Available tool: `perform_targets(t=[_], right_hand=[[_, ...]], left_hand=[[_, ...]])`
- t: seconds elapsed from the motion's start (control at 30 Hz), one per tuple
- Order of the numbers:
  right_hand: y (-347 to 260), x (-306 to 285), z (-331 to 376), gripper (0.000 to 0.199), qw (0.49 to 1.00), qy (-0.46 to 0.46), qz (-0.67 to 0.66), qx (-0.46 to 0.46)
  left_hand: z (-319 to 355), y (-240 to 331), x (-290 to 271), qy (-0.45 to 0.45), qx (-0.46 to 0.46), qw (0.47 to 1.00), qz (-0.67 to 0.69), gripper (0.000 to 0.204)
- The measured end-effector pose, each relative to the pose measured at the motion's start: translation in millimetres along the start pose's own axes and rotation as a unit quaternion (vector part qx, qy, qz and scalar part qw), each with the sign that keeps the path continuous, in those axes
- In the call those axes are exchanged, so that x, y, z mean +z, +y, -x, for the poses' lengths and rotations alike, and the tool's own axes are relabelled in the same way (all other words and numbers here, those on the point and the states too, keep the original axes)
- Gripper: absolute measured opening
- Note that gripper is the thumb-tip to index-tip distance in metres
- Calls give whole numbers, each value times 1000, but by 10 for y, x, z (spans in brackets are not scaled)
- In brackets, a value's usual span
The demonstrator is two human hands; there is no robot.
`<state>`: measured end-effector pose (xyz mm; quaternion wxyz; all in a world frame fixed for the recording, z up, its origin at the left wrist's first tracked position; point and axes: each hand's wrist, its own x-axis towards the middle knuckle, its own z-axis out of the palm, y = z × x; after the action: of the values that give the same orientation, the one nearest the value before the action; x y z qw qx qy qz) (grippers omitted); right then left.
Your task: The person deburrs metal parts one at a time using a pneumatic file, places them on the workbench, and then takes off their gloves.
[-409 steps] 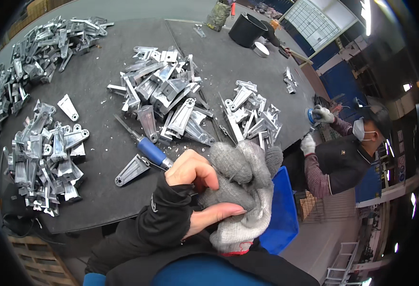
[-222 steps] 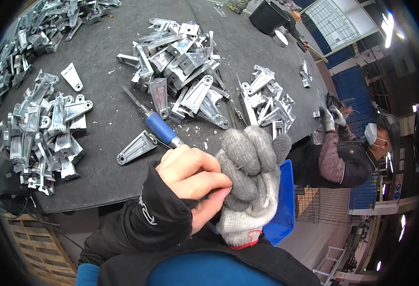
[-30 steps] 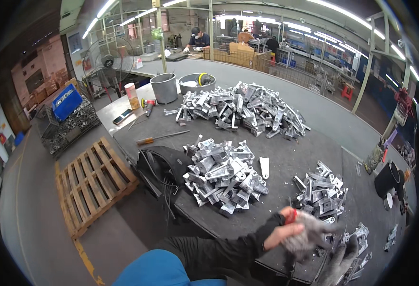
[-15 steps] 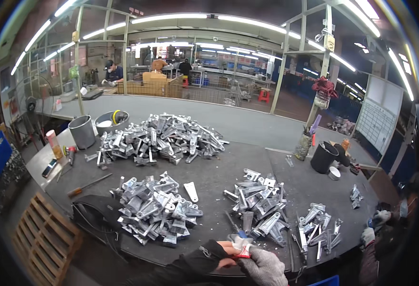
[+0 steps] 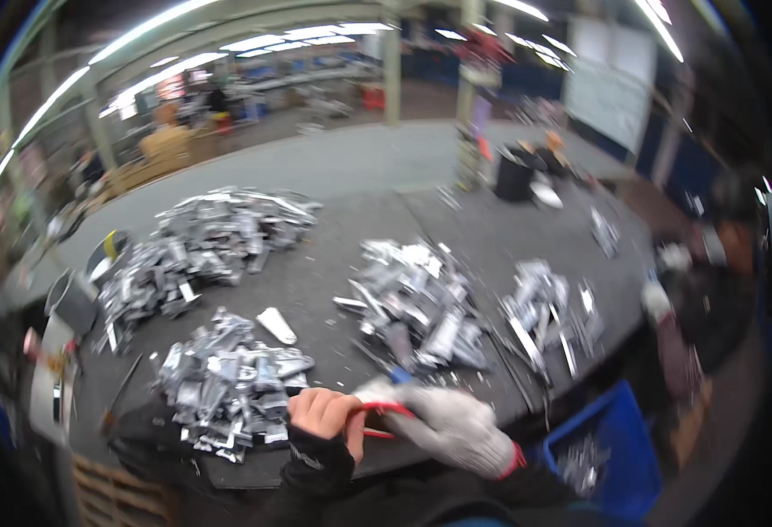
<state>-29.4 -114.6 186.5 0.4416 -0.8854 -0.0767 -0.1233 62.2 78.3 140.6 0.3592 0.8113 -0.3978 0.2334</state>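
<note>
At the table's near edge my left hand [image 5: 326, 416], bare below a black sleeve, is closed on the red-edged cuff of a whitish work glove [image 5: 384, 407]. My right hand [image 5: 460, 430] wears a pale knitted glove with a red cuff and grips the other side of that loose glove; motion blur hides its fingertips. Just beyond the hands lies a blue-handled tool [image 5: 400, 375]. Close by are a pile of silvery metal brackets [image 5: 228, 386] on the left and another bracket pile [image 5: 421, 307] in the middle.
A larger bracket heap [image 5: 219, 233] lies far left, a smaller one [image 5: 544, 307] on the right. One pale bracket [image 5: 276, 326] lies apart. A blue bin [image 5: 636, 448] with metal parts stands below the right edge. A co-worker's gloved hand [image 5: 656, 299] is at far right.
The view has swung right, bringing the blue bin into sight. My hands have drawn apart, and the glove's red cuff is now stretched open between them.
</note>
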Motion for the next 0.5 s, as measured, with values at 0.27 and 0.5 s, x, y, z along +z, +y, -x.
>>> perform_targets(t=[0.27,0.5], right_hand=[[315,201,-4,29,997,33,60,38],[334,-104,212,19,960,69,201,-183]], left_hand=[[148,646,164,-18,67,994,89,26],[311,128,1011,-167,-99,956,221,34]])
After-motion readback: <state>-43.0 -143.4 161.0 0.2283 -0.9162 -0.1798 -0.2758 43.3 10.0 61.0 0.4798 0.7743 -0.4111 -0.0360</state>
